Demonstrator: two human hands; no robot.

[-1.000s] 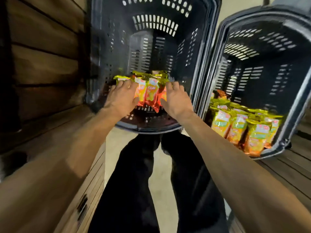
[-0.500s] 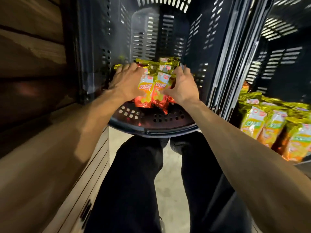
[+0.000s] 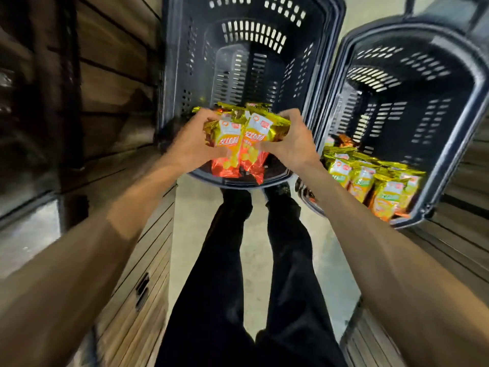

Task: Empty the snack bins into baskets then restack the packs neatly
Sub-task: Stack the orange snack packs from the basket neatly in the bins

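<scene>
A bunch of gold-and-orange snack packs [image 3: 242,139] is held up just above the near rim of the left dark basket [image 3: 185,62]. My left hand [image 3: 191,143] grips the bunch from the left, and my right hand [image 3: 292,144] grips it from the right with fingers curled over the top. Both hands squeeze the packs together. The right dark basket [image 3: 471,144] holds several gold-and-green snack packs [image 3: 375,181] standing in rows at its near end.
Wooden slatted shelving [image 3: 100,83] rises on the left, with a wooden drawer front [image 3: 143,287] below it. My legs in black trousers [image 3: 238,274] stand on the pale floor between the units. More wooden slats [image 3: 455,250] lie at the right.
My hands have closed round the packs and lifted the bunch toward me, out of the left basket's bottom. The camera view has pulled back and shifted right.
</scene>
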